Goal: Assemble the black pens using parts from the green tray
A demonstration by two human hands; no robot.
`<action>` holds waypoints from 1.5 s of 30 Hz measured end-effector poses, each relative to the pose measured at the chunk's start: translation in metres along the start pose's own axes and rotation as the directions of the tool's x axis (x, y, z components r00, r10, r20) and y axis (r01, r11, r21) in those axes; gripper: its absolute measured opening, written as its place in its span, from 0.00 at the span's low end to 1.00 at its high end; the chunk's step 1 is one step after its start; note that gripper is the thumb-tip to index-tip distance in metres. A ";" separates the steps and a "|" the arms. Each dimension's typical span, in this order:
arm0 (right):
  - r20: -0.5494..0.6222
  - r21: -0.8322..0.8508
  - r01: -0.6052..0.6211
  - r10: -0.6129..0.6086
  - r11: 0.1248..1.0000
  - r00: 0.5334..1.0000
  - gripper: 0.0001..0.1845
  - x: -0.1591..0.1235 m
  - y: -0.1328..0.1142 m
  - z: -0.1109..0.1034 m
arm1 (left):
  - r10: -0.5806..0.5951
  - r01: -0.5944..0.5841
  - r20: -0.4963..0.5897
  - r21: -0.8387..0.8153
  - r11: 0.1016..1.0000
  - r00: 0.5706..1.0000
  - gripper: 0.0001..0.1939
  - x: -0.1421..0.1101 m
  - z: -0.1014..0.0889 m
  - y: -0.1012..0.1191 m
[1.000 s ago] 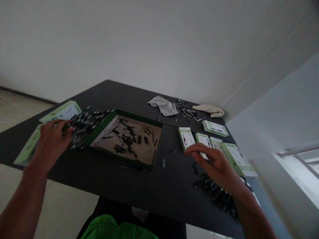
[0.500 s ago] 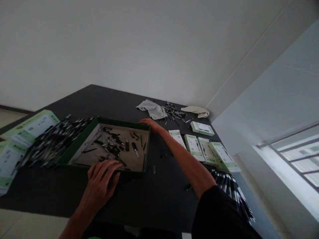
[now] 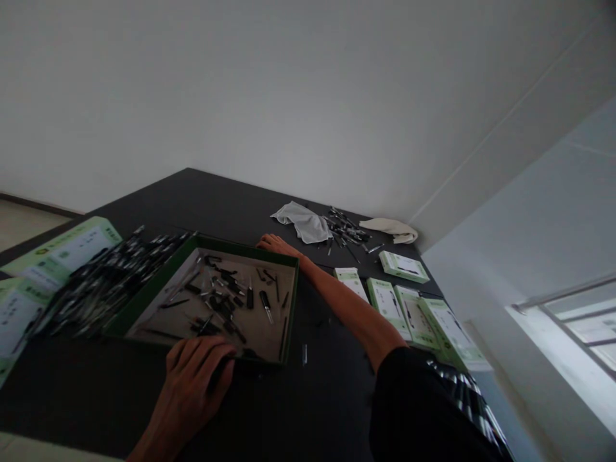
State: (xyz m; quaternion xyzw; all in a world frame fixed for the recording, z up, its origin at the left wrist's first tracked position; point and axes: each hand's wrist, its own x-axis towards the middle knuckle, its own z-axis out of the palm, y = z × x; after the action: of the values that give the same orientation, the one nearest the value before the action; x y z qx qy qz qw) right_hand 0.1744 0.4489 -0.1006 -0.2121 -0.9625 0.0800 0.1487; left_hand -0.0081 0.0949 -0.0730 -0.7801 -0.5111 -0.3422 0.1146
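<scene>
A shallow green-rimmed box [image 3: 292, 308] with a pale inside holds loose black and clear pen parts [image 3: 224, 298]. My left hand [image 3: 197, 378] is closed over the near rim, fingertips on the inside and thumb on the outside. Behind the far right corner, my right hand [image 3: 279, 245] curls against the outer wall; the rim partly hides its fingers. A heap of black pens [image 3: 120, 279] lies against the left side of the box.
Green-and-white cartons stand at left [image 3: 72, 247] and right [image 3: 387, 305] on the black table [image 3: 221, 192]. At the back are a grey cloth [image 3: 305, 221], a scattered pen pile [image 3: 349, 231] and a cream cloth [image 3: 389, 228]. More pens [image 3: 469, 398] lie by my right sleeve.
My right hand has slid leftward around the far right corner, along the far side of the box. The left hand keeps its place on the near rim. The whole view has shifted slightly.
</scene>
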 end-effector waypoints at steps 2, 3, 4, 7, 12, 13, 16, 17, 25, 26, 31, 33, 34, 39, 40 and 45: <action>-0.021 0.012 -0.023 0.023 1.000 1.000 0.18 0.004 0.001 0.002 | -0.013 0.013 0.000 0.005 1.000 1.000 0.06 0.000 0.000 0.001; -0.036 0.018 -0.041 0.042 0.999 0.998 0.18 0.004 0.002 0.002 | -0.017 0.017 -0.005 0.007 1.000 1.000 0.06 0.000 0.000 0.001; -0.055 0.023 -0.064 0.066 0.998 0.996 0.18 0.003 0.003 0.002 | -0.015 0.015 -0.011 0.008 1.000 1.000 0.06 0.000 0.000 0.000; -0.124 0.038 -0.146 0.150 0.989 0.981 0.19 -0.006 0.006 -0.003 | 0.017 -0.016 -0.033 0.011 1.000 0.999 0.06 0.001 0.001 -0.003; -0.214 0.062 -0.286 0.292 0.956 0.932 0.18 -0.037 0.005 -0.017 | 0.013 -0.013 -0.029 0.015 1.000 0.999 0.06 0.002 0.000 -0.003; -0.230 0.066 -0.316 0.322 0.947 0.918 0.17 -0.043 0.005 -0.020 | 0.001 -0.001 -0.020 0.005 1.000 1.000 0.06 0.003 -0.002 -0.001; -0.264 0.080 -0.402 0.408 0.912 0.874 0.15 -0.058 0.006 -0.025 | -0.031 0.031 0.008 -0.045 0.998 0.999 0.06 0.005 -0.007 0.004; -0.268 0.082 -0.429 0.435 0.899 0.860 0.15 -0.062 0.007 -0.026 | -0.043 0.044 0.014 -0.062 0.997 0.999 0.07 0.006 -0.009 0.005; -0.144 0.016 -0.589 0.585 0.808 0.798 0.18 -0.068 0.001 -0.031 | -0.100 0.108 0.048 -0.191 0.976 0.994 0.11 0.007 -0.016 0.010; -0.119 0.001 -0.593 0.589 0.805 0.799 0.18 -0.066 -0.001 -0.033 | -0.096 0.106 0.057 -0.215 0.971 0.994 0.11 0.008 -0.020 0.009; -0.038 -0.066 -0.599 0.597 0.798 0.801 0.19 -0.057 -0.015 -0.043 | -0.209 0.223 0.079 -0.283 0.933 0.975 0.11 0.027 -0.057 -0.019; -0.031 -0.076 -0.605 0.605 0.792 0.796 0.19 -0.058 -0.022 -0.050 | -0.249 0.281 0.149 -0.265 0.922 0.957 0.10 0.042 -0.071 -0.040; -0.035 -0.077 -0.609 0.608 0.789 0.793 0.19 -0.060 -0.025 -0.056 | -0.271 0.311 0.185 -0.241 0.919 0.944 0.10 0.050 -0.075 -0.052; -0.199 -0.049 -0.629 0.609 0.776 0.768 0.10 -0.084 -0.060 -0.104 | -0.232 0.304 0.434 -0.105 0.947 0.871 0.14 0.089 -0.069 -0.105; -0.246 -0.038 -0.630 0.603 0.776 0.758 0.12 -0.092 -0.073 -0.118 | -0.194 0.272 0.475 -0.101 0.957 0.858 0.14 0.097 -0.066 -0.113; -0.376 0.152 -0.594 0.602 0.790 0.704 0.19 -0.165 -0.180 -0.159 | -0.139 0.203 0.522 -0.067 0.977 0.842 0.13 0.122 -0.059 -0.143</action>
State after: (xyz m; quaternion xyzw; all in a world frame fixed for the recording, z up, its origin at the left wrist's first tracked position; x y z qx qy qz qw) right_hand 0.2984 0.2305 0.0467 -0.5229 -0.7882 0.0874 0.3126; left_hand -0.1280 0.2162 0.0258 -0.7996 -0.5693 -0.1603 -0.1039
